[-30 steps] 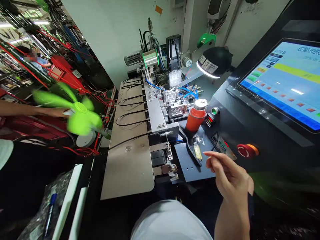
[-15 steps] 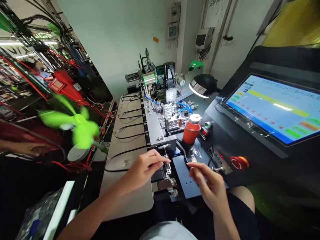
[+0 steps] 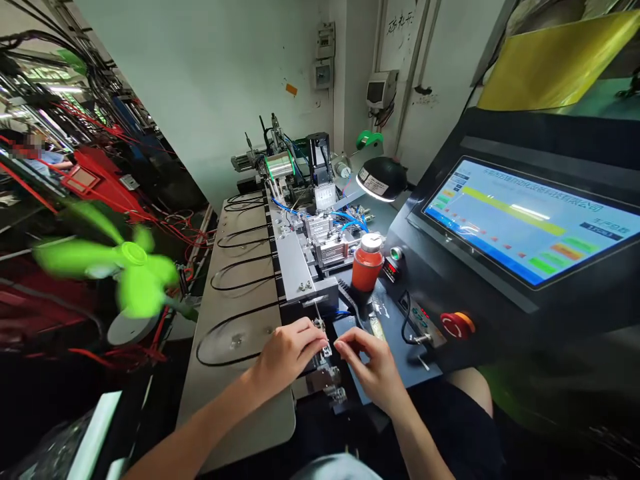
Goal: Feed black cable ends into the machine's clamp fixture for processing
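1. Examining the workstation, we find both bare hands over its near end, fingertips facing and close together.
2. We record the left hand [image 3: 290, 350] beside a small metal fixture [image 3: 323, 339], its thumb and forefinger drawn near each other; we cannot tell whether they pinch anything or touch the fixture.
3. We record the right hand [image 3: 373, 370] with fingers curled and thumb tip close to the forefinger; we cannot tell whether anything fine is gripped.
4. We locate the fixture at the inner edge of a beige plate [image 3: 270, 417], partly hidden by the left fingertips.
5. On the dark plate [image 3: 400, 330] to the right, we see a red bottle [image 3: 367, 272] with a pale cap standing upright; near it lie a black brush [image 3: 351, 298] and a yellowish strip [image 3: 376, 328].
6. Beyond these, we note a lit lamp [image 3: 390, 177]; farther right, a glowing touchscreen [image 3: 525, 220] and a red stop knob [image 3: 454, 326].
7. At far left, we note a green fan [image 3: 134, 253].
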{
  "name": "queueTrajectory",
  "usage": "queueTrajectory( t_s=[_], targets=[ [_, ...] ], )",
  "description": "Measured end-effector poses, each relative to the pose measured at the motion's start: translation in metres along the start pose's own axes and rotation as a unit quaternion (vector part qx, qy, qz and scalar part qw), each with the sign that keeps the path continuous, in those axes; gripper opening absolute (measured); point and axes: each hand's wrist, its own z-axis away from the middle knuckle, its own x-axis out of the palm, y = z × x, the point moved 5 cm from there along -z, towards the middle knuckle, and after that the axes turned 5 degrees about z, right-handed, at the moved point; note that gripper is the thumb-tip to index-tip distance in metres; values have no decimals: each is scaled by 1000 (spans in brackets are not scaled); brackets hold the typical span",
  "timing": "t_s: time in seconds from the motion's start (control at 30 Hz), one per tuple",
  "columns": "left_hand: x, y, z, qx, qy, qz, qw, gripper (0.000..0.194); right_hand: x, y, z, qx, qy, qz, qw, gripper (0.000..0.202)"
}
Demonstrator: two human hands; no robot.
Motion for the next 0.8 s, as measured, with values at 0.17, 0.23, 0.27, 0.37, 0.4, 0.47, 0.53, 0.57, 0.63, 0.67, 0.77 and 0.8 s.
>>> queueTrajectory(
  t_s=[0.17,0.23,0.27,0.37,0.4,0.47,0.53,0.57,0.63,0.67,0.77,0.8],
  targets=[
    [3,6,4,-51,50,90,993,23,2,-10,7,-94,156,-7,983,15],
    [7,9,5,-72,65,124,988,25,7,-14,10,-122,215,2,969,14],
    [8,9,6,-79,71,132,985,26,9,-14,11,-127,232,9,964,15],
    [8,7,5,-91,78,128,984,26,12,-12,8,-106,224,29,968,17],
    [7,5,4,-94,78,115,986,26,12,-10,6,-90,203,31,975,17],
    [1,-2,1,-105,79,68,989,27,9,-3,2,-57,160,29,985,20],
    [-3,-12,-2,-126,73,17,989,28,2,4,0,-28,152,28,988,23],
    [-4,-18,-4,-141,66,-2,988,28,-2,8,0,-15,159,29,987,25],
    [-3,-28,-6,-169,45,-23,984,28,-8,14,0,6,174,35,984,26],
    [-2,-31,-6,-180,37,-32,982,27,-9,17,0,15,177,37,983,27],
    [1,-36,-7,-197,24,-58,978,27,-10,21,1,31,176,42,983,29],
    [1,-36,-7,-199,22,-65,978,27,-10,22,2,34,174,43,983,30]
  ],
)
